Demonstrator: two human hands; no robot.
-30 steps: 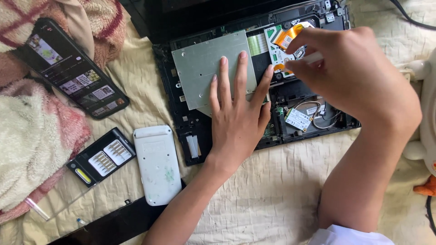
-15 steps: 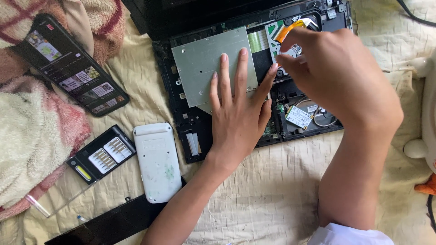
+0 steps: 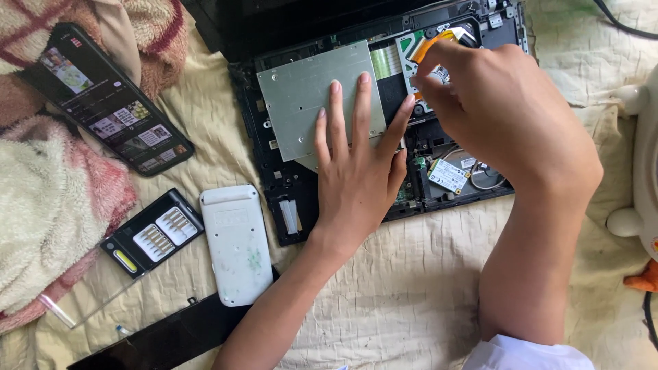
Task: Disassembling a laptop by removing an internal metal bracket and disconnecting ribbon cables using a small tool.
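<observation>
The right hand (image 3: 500, 103) had been shifted left, fingers closed on an orange tool (image 3: 433, 42); the left hand (image 3: 356, 164) was kept open and flat, holding nothing, on the drive (image 3: 301, 96).

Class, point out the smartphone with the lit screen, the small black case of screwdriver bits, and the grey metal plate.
Black smartphone (image 3: 106, 103), head view, lit screen.
Black bit case (image 3: 152, 233), head view, clear lid.
Grey metal plate (image 3: 301, 96), head view, bare middle.
</observation>
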